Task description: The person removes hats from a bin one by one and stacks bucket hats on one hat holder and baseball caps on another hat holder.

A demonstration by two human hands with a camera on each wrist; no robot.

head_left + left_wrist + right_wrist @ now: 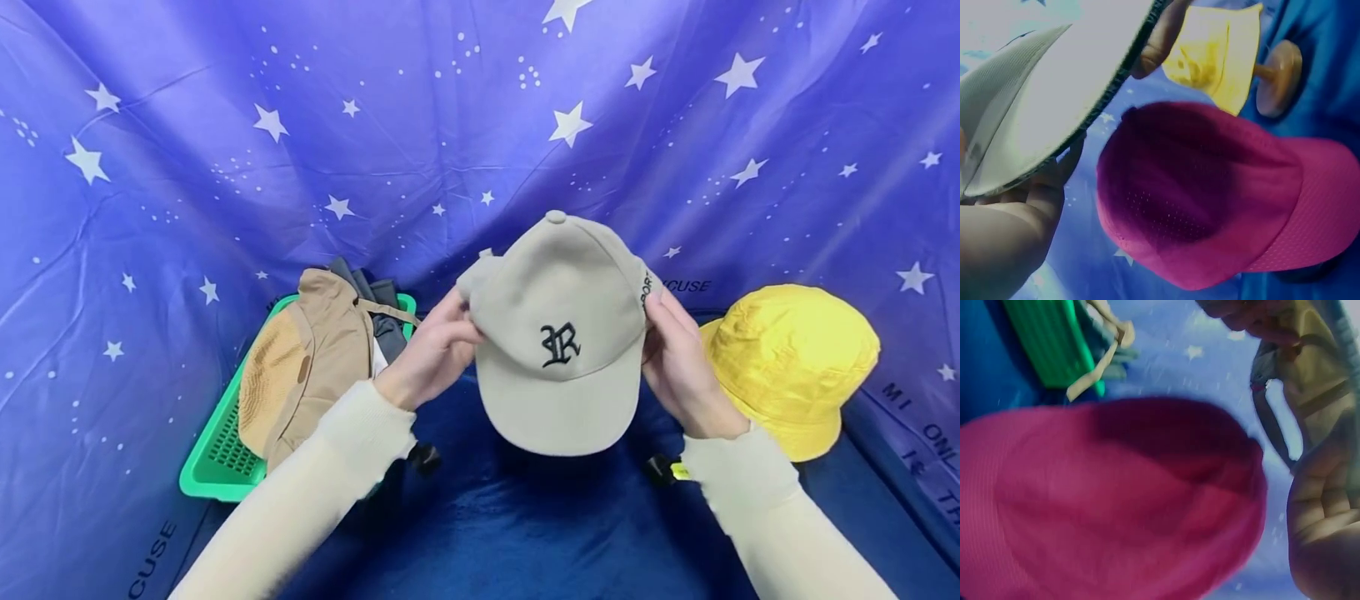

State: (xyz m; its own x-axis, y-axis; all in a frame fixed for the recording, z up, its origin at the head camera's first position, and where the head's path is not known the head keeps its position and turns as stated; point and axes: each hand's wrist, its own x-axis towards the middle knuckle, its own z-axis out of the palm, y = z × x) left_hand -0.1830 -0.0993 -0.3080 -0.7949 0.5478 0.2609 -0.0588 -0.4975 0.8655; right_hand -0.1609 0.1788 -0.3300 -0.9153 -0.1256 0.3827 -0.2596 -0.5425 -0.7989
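Both hands hold up a beige baseball cap (570, 292), its brim toward me and a dark letter emblem on its front. At the cap's left edge, my left hand (435, 346) pinches the side between thumb and fingers. My right hand (684, 367) grips the opposite side, thumb in front and some fingers hidden behind it. In the right wrist view, the opening at the cap's back strap shows. Below the beige cap, both wrist views show a magenta baseball cap (1210, 200) with small perforations; it is hidden in the head view.
To the left, a green plastic basket (197, 482) holds a tan hat (330, 333) with a strap and dark fabric items. On the right sits a yellow bucket hat (795, 367), with a round wooden stand (1279, 78) beneath it. A starry purple-blue cloth (450, 100) hangs behind.
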